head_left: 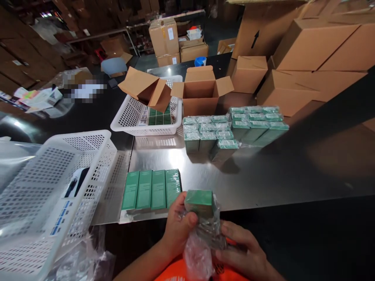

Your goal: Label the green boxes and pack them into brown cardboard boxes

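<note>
The left hand's fingers (pixel 172 205) are clamping on a small green rectangular cardboard box (pixel 199 198), which is sitting right between the two hands in crinkly clear plastic film (pixel 199 255). The right hand (pixel 247 248) is touching that film on the near right side, thumb and fingers a bit apart; can't tell if they're really pinching it. Loose film is bunching up just below the box, against an orange garment (pixel 171 271).

Just beyond the left fingers, four flat green boxes (pixel 151 190) are lying side by side on a shiny metal worktop (pixel 249 179). Straight out past the fingers, two blocks of film-wrapped green boxes (pixel 206 134) are standing near each other, and behind those an open brown cardboard carton (pixel 200 106) is gaping upward.

Off to the left of the fingers, a big white perforated plastic basket (pixel 101 156) is resting at an angle. Farther out, a second white basket (pixel 146 128) is holding more green boxes, with a tilted brown carton (pixel 139 82) leaning over it. Far right, large brown boxes (pixel 316 43) are piling up.
</note>
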### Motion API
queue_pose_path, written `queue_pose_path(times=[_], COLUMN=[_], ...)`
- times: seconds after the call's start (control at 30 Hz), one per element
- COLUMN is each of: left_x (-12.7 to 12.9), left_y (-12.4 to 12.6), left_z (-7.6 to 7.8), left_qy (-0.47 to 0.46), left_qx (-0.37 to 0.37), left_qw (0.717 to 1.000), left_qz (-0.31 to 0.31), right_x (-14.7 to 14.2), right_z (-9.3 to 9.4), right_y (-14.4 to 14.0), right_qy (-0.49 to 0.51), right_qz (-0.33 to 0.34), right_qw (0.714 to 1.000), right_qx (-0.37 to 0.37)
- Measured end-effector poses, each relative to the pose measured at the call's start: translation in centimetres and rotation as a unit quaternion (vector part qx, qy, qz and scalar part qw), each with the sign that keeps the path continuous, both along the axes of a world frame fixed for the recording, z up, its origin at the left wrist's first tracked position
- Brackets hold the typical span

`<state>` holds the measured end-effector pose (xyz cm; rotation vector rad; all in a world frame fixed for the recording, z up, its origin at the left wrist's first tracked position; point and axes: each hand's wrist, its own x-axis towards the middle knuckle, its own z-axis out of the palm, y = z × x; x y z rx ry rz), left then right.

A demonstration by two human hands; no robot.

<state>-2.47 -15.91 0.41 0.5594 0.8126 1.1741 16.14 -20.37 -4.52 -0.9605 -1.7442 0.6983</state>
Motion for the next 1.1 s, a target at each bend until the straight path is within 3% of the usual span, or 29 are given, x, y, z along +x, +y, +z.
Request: queue_pose_path(times=[0.13,0.27,0.43,0.53,0.63,0.8,0.93,1.0,1.1], left_x=[0.8,1.9,1.0,-0.4,-1.3,-1.8,-2.9,-3.8,-5.1], left_y=[-1.4,-3.0,-3.4,-3.2,-3.2,-3.6,-3.7,-4.0,-4.6], left_z=[-1.0,-2.4,-3.7,-4.5,-4.9,-4.5,-3.6,-3.1,-2.4], left_qy=[0.018,0.026,0.141,0.243,0.283,0.362,0.445,0.409,0.285], left_qx=[-0.012,-0.076,-0.096,-0.091,-0.084,-0.028,0.110,0.164,0.099], left_qw=[1.000,0.995,0.985,0.965,0.953,0.925,0.887,0.897,0.953], left_qz=[-0.007,-0.060,-0.013,-0.036,-0.071,-0.116,-0.052,-0.020,0.007], right_x=[-0.4,-0.1,-1.2,-2.3,-3.2,-4.4,-4.3,-3.5,-1.3], right_z=[-0.3,-0.4,-0.1,-0.9,-1.8,-1.5,0.2,1.1,2.6], right_y=[-0.3,0.4,3.4,4.1,4.0,4.6,4.8,4.8,6.1], right_qy=[0.006,-0.017,-0.059,-0.107,-0.142,-0.145,-0.114,-0.071,-0.033], right_qz=[-0.052,-0.117,-0.038,-0.022,-0.032,-0.023,0.087,0.124,0.110], right_qw=[0.994,0.988,0.997,0.994,0.989,0.988,0.990,0.990,0.991], right_qx=[0.095,0.100,0.024,-0.012,-0.003,0.039,-0.003,0.000,0.063])
